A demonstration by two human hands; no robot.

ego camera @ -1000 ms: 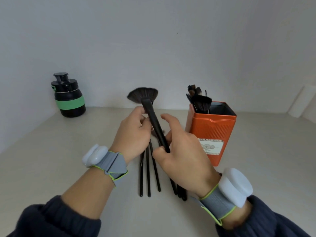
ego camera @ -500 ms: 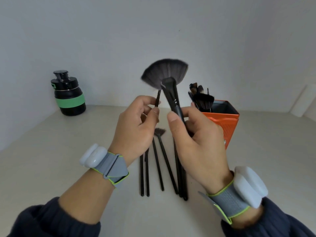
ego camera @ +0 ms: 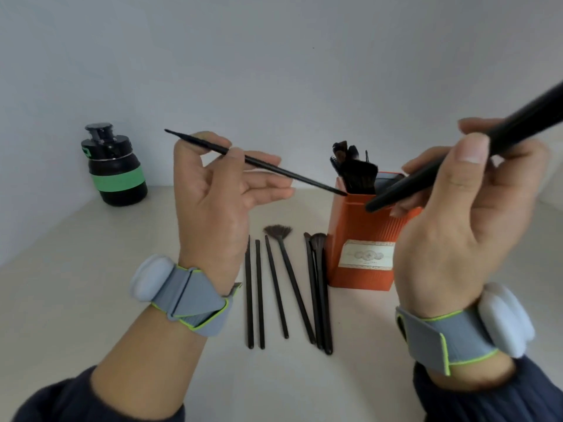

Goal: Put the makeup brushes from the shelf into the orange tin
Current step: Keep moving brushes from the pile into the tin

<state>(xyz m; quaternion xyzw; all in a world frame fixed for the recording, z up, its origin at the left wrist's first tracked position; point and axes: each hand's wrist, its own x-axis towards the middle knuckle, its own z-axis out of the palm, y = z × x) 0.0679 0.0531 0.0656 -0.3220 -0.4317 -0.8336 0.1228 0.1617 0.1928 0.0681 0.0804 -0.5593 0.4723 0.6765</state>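
Note:
The orange tin (ego camera: 356, 254) stands upright on the shelf with several brush heads (ego camera: 355, 172) sticking out of its top. My left hand (ego camera: 213, 205) pinches a thin black brush (ego camera: 292, 175), whose handle tip lies at the tin's left rim. My right hand (ego camera: 457, 226) grips the thick handle of the large fan brush (ego camera: 451, 166); its handle end points down-left over the tin's opening and its head is out of frame at the right. Several black brushes (ego camera: 286, 287) lie side by side on the shelf between my wrists.
A black bottle with a green band (ego camera: 114, 170) stands at the back left by the wall. The pale shelf surface (ego camera: 91, 269) meets the wall just behind the tin. A white object sits at the far right edge, mostly hidden by my right hand.
My right hand has swung the large fan brush over, head to the right, handle end toward the tin. My left hand lifted a thin brush and tilted it toward the tin.

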